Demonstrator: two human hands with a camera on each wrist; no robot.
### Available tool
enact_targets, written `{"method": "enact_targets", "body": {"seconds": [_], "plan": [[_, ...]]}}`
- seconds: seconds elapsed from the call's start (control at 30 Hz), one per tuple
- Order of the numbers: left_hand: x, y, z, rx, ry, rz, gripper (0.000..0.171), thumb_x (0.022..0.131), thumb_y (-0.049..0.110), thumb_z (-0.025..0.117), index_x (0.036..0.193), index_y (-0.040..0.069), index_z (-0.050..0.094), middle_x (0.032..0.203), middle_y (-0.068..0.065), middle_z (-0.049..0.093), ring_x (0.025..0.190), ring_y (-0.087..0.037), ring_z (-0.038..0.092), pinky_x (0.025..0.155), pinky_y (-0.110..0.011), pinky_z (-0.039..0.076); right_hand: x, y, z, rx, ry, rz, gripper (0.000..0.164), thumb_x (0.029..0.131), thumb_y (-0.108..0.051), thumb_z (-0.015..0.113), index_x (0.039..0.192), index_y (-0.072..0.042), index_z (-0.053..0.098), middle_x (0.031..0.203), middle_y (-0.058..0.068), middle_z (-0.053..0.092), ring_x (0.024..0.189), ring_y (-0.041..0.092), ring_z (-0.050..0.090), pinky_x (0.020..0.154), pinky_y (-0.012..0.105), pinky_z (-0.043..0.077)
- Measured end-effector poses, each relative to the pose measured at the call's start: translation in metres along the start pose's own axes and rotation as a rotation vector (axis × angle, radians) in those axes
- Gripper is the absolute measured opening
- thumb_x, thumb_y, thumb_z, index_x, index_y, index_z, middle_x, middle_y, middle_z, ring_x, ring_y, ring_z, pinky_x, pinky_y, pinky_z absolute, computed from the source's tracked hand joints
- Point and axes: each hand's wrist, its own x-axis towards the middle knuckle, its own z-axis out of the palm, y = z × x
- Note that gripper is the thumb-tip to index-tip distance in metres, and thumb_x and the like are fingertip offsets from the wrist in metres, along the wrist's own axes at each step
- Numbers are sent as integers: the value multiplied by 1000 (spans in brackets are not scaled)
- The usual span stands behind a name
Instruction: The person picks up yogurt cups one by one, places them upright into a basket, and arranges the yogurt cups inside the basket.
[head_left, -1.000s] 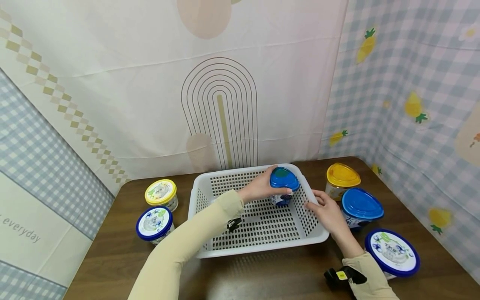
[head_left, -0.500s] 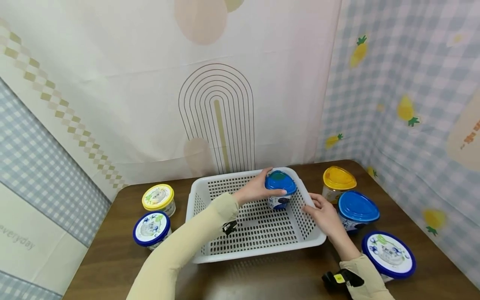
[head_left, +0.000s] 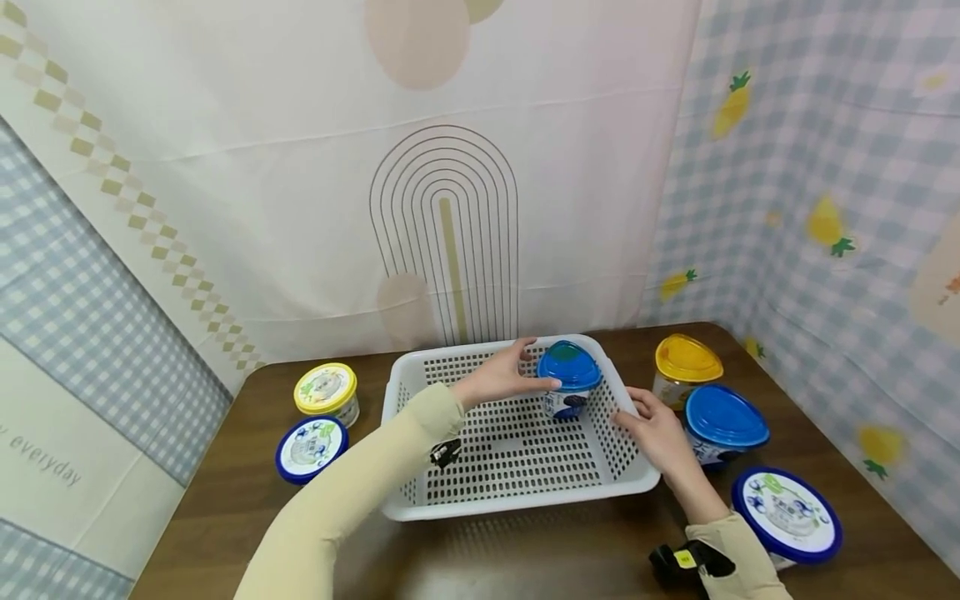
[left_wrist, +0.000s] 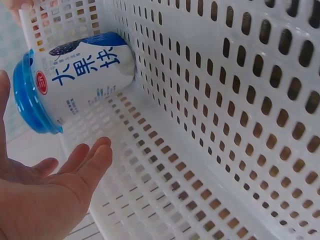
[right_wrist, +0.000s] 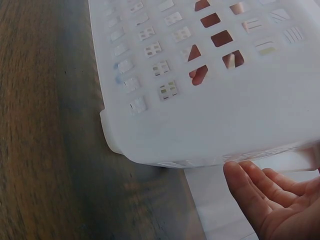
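Observation:
A tub with a blue lid (head_left: pixel 568 367) and a white, blueberry-printed side stands in the right back corner of the white perforated basket (head_left: pixel 517 502). In the left wrist view the same tub (left_wrist: pixel 85 75) appears sideways. My left hand (head_left: pixel 501 377) is just left of it, thumb and fingers spread; the left wrist view shows a gap between fingertips (left_wrist: pixel 102 150) and tub. At the basket's right rim is my right hand (head_left: pixel 660 433), its fingers loosely extended and touching the rim. In the right wrist view its fingertips (right_wrist: pixel 234 172) meet the basket's edge.
To the basket's right stand a yellow-lidded tub (head_left: pixel 687 360), a blue-lidded tub (head_left: pixel 726 417) and a round tub with a blue-rimmed white lid (head_left: pixel 787 515). On the left are a yellow-rimmed tub (head_left: pixel 326 389) and a blue-rimmed one (head_left: pixel 312 448). A curtain (head_left: pixel 300 208) hangs behind the table.
My left hand has let go of the blue-lidded tub and drawn slightly left; the tub stays in the basket's corner. The right hand remains at the rim. The head view shifted slightly.

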Motion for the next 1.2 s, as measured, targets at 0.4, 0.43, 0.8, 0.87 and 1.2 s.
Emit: {"method": "enact_targets", "body": {"seconds": [0.4,0.43,0.8,0.87,1.2], "plan": [[-22,-3,-24,20,11,-36,99,86,63,70,161,22,21,149,-9,48,128,-26,54,100,-45,48,0,0,2,-8,-9,-5,60,99,-24,61,149,-1,37,141,30,52,107,43,67,81,52,58],[-24,-3,-26,20,13,-36,98,86,63,69,161,22,21,148,-9,48,129,-26,54,100,-45,48,0,0,2,-8,-8,-1,60,99,-24,62,149,-2,37,141,30,52,107,43,67,82,52,58],[-43,-7,-49,32,36,-9,91,88,61,68,160,23,26,145,-8,51,130,-27,53,98,-43,50,2,2,1,-13,-9,5,61,99,-24,62,150,-2,36,142,30,51,107,44,66,82,52,58],[-47,-6,-53,30,38,-5,91,89,60,68,160,23,26,145,-9,51,131,-28,53,99,-44,50,2,2,1,-13,-10,10,61,99,-23,62,150,-2,36,142,30,51,107,43,66,82,52,58],[-59,-1,-71,26,89,12,86,90,54,70,158,19,31,145,-11,52,128,-26,55,100,-45,49,1,0,1,-15,-9,15,61,99,-22,60,150,0,35,142,31,51,109,43,65,84,52,57]]}}
